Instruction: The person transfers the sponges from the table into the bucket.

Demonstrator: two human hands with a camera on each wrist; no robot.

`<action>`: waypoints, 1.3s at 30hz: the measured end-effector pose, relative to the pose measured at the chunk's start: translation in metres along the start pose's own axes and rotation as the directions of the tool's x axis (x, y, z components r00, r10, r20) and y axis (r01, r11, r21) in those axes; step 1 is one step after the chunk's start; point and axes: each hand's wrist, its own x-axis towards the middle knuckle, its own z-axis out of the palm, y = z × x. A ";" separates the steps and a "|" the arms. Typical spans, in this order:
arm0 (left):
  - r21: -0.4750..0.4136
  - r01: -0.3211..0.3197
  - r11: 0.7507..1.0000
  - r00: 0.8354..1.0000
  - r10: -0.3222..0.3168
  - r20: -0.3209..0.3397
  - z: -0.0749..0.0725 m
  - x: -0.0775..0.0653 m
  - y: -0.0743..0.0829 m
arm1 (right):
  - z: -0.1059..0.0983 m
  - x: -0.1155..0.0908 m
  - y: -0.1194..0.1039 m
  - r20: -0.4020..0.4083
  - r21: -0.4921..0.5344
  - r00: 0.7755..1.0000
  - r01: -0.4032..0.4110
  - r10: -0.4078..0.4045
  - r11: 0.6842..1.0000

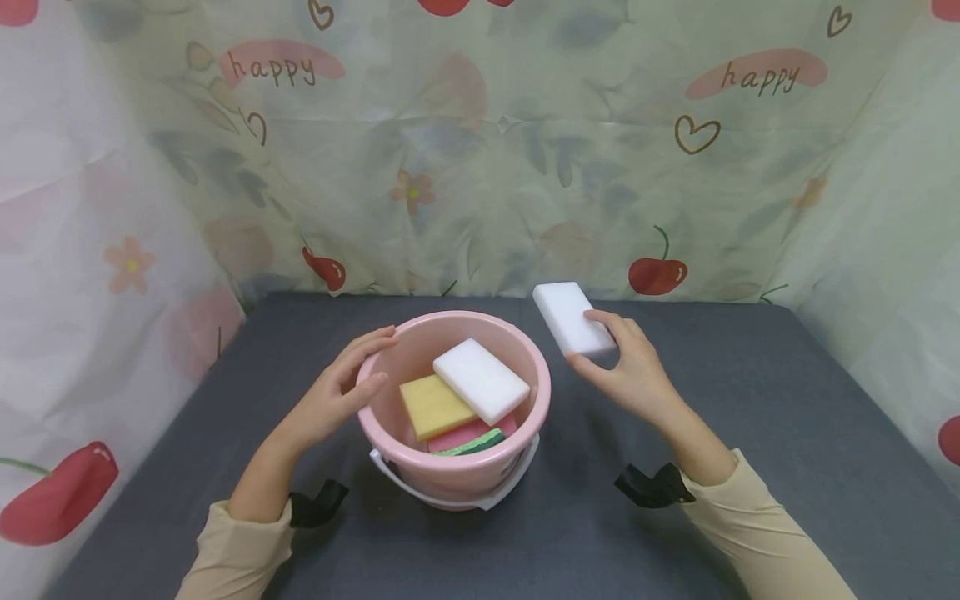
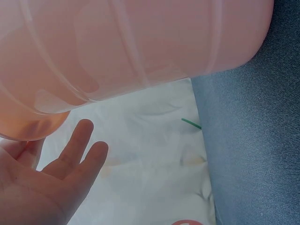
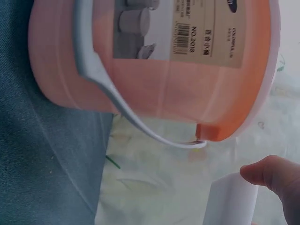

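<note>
My right hand (image 1: 637, 371) pinches a white sponge block (image 1: 570, 317) between thumb and fingers, raised beside the pink bucket (image 1: 455, 475). In the right wrist view the thumb presses against an edge of the block. At the bucket's left rim is my left hand (image 1: 333, 396), its fingers extended and spread, thumb and fingertips reaching over the rim. The left wrist view has two fingers standing free of the wall. Inside the bucket another white sponge (image 1: 482, 379) lies tilted over a yellow sponge (image 1: 435, 408). Below them show a pink sponge (image 1: 461, 435) and a green sponge (image 1: 480, 443), both partly covered.
The bucket stands on a dark grey cloth-covered table (image 1: 750, 417). Its pale handle (image 1: 450, 502) hangs down at the front. A printed curtain (image 1: 502, 167) with cherries and hearts closes off the back and both sides. Black straps (image 1: 654, 485) are on both wrists.
</note>
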 end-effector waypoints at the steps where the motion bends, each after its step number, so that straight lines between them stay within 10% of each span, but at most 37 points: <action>1: 0.001 0.003 1.000 1.000 -0.003 0.000 0.000 0.000 0.000 | -0.001 -0.001 -0.001 -0.001 0.001 1.000 0.003 -0.003 1.000; 39: 0.009 0.026 1.000 1.000 -0.026 0.002 -0.001 0.000 0.000 | -0.008 -0.021 -0.037 -0.010 0.056 0.989 0.149 -0.149 0.987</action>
